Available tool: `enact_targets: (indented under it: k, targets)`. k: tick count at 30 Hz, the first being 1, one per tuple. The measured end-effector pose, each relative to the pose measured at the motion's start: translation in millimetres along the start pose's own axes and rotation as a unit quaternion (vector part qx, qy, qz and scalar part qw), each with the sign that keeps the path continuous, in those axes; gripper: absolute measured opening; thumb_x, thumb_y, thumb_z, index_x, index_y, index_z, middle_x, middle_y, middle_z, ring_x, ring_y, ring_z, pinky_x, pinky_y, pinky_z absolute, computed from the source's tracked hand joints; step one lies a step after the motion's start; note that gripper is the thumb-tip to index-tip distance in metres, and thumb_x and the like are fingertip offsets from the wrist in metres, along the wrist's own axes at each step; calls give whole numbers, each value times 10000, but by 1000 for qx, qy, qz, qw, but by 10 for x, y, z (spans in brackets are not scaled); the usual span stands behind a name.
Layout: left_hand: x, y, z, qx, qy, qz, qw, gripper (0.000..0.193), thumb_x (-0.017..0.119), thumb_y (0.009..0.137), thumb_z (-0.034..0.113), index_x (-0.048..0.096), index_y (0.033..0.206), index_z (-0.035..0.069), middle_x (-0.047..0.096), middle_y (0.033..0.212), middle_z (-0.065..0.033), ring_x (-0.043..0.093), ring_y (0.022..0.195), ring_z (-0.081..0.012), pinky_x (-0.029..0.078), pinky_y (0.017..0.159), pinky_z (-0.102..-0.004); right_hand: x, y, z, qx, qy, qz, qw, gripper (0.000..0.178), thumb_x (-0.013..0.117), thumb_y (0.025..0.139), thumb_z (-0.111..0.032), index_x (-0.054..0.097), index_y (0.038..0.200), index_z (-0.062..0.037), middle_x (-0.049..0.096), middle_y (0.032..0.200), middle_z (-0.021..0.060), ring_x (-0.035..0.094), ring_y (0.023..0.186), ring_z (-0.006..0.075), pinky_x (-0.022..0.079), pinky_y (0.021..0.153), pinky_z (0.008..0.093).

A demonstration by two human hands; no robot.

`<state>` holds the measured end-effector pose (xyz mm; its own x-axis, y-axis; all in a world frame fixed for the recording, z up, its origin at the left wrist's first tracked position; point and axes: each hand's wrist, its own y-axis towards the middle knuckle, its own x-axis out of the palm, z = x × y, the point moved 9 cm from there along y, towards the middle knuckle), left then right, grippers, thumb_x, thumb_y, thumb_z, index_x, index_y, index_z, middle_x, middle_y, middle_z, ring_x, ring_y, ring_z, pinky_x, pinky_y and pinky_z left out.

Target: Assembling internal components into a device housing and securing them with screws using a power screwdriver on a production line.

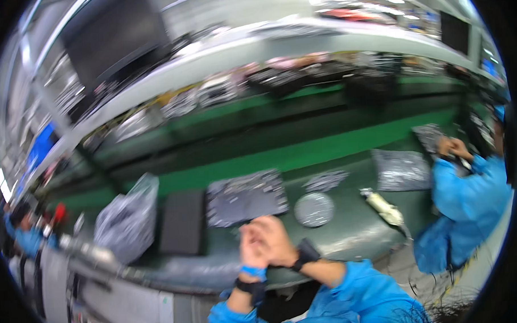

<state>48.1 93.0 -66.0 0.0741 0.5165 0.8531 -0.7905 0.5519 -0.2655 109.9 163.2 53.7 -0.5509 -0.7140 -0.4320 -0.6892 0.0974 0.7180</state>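
Note:
My left hand (251, 252) and my right hand (275, 240) are pressed together above the front of the dark green bench, fingers curled against each other. Anything between the fingers is hidden and blurred. Just beyond them lies a flat dark grey panel (245, 200) with small parts on its surface, like a laptop casing. To its left is a black rectangular slab (182, 224). To the right sit a round silvery dish (314, 209) and a small clear bag (326, 181). Dark bands circle both wrists, with a blue band on the left.
A bulky clear plastic bag (128, 220) stands left. At right lie a silvery bag (402, 169) and a pale handheld electric screwdriver (383, 207). A co-worker in a blue sleeve (464, 191) works at far right, another person (28, 232) at far left. A loaded shelf (220, 52) spans the back.

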Motion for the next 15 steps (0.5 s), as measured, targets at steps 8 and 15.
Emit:
enact_targets:
  k: [8,15]
  targets:
    - [160,-227,865,225,303,-7,926,446,712,970,169,455,607,133,457,559,49,414,493,-55,295,465,-251,342,73,255,174,270,8,947,450,571,980,-93,468,1402,23,545,1364,190,531,1287,288,419,1087,400]
    - [-152,-107,781,245,540,-47,804,284,775,895,134,599,698,31,593,643,24,516,619,-44,385,544,-256,271,584,-63,101,262,20,960,152,604,948,-6,675,1081,14,714,924,114,704,895,182,558,800,332]
